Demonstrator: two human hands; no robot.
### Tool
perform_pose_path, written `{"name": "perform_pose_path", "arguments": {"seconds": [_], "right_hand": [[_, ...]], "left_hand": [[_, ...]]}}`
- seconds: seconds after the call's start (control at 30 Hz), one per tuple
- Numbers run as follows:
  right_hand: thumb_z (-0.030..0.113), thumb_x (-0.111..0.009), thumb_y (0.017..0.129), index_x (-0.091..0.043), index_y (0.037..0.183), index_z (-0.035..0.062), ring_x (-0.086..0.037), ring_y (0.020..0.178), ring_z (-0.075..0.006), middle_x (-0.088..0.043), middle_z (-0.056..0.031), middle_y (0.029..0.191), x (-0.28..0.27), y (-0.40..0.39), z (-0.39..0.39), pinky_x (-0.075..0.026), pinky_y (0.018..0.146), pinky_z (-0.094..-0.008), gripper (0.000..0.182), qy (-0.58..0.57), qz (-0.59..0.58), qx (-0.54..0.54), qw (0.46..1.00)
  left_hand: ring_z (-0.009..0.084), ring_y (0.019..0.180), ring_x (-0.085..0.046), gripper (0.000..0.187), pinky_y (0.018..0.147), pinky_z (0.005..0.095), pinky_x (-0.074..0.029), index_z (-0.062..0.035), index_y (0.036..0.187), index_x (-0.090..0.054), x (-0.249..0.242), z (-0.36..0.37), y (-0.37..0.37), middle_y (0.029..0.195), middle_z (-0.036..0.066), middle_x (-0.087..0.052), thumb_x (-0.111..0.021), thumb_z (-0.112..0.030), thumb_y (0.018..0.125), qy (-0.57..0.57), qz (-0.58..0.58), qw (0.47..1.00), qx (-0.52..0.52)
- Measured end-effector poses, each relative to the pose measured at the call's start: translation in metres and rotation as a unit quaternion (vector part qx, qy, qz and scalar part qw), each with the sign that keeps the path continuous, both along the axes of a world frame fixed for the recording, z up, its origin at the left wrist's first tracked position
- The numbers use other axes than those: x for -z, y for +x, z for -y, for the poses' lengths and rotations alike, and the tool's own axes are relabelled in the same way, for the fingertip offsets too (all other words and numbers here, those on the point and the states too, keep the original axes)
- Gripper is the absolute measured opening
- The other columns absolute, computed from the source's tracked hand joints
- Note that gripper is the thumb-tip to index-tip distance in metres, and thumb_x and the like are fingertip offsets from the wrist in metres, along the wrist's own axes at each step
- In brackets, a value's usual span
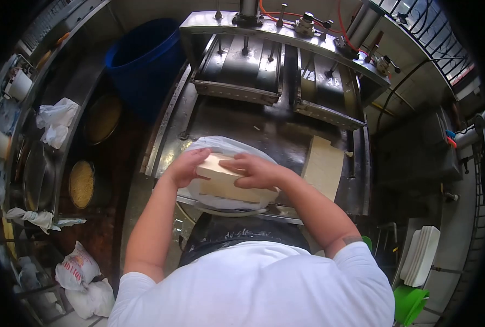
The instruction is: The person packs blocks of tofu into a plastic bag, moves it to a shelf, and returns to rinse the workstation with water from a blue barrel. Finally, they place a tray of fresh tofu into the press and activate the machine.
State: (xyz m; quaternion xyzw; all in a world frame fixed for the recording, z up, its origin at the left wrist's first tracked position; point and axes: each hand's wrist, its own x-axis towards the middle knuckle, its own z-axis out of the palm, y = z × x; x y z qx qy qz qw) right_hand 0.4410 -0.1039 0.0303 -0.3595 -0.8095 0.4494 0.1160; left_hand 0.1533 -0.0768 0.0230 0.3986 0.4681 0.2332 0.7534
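holds a pale block point(209, 169) at the surface's point(220, 117) seven o'clock, over white sheeting point(229, 143), with left fingers point(201, 155) curled at its nine-o'clock end, right fingers point(233, 163) slightly parted across its three-o'clock end.

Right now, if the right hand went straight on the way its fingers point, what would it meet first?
The pale block, which the right hand seems to be touching; roughly in line beyond it is the left hand. Depth is hard to judge here.
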Motion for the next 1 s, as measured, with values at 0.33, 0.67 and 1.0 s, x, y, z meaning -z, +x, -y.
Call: {"name": "perform_pose_path", "arguments": {"seconds": [0.33, 0.67, 1.0], "right_hand": [[0.04, -0.084, 0.084, -0.037, 0.164, 0.0158, -0.053, 0.14, -0.0415, -0.057, -0.0249, 0.147, 0.064, 0.015, 0.035, -0.042, 0.117, -0.0518, 0.096, 0.171, 0.259, 0.159, 0.937], [0.029, -0.079, 0.092, -0.068, 0.123, 0.0051, -0.067, 0.113, -0.0394, -0.071, -0.0215, 0.113, 0.023, 0.043, 0.077, -0.055, 0.096, -0.0481, 0.041, 0.193, 0.13, 0.25, 0.94], [0.042, -0.078, 0.09, -0.049, 0.139, -0.0068, -0.06, 0.129, -0.0489, -0.064, -0.0314, 0.137, 0.128, 0.229, 0.126, -0.049, 0.111, -0.051, 0.075, -0.136, 0.249, 0.707, 0.648]], "left_hand": [[0.0345, 0.112, -0.074, 0.039, 0.098, 0.0435, -0.054, 0.0051, 0.123, -0.072, 0.094, -0.015, 0.005, 0.116, 0.024, -0.077, -0.067, -0.02, 0.094, 0.29, -0.335, 0.897, -0.014], [0.0477, 0.111, -0.069, 0.043, 0.099, 0.0526, -0.054, 0.0021, 0.124, -0.067, 0.006, 0.026, 0.026, 0.115, 0.029, -0.074, -0.075, -0.026, 0.092, 0.35, -0.483, 0.785, 0.167], [0.0413, 0.113, -0.07, 0.046, 0.096, 0.0482, -0.056, -0.0026, 0.129, -0.069, -0.005, 0.081, 0.034, 0.12, 0.024, -0.073, -0.08, -0.026, 0.091, 0.316, -0.443, 0.751, 0.374]]}}
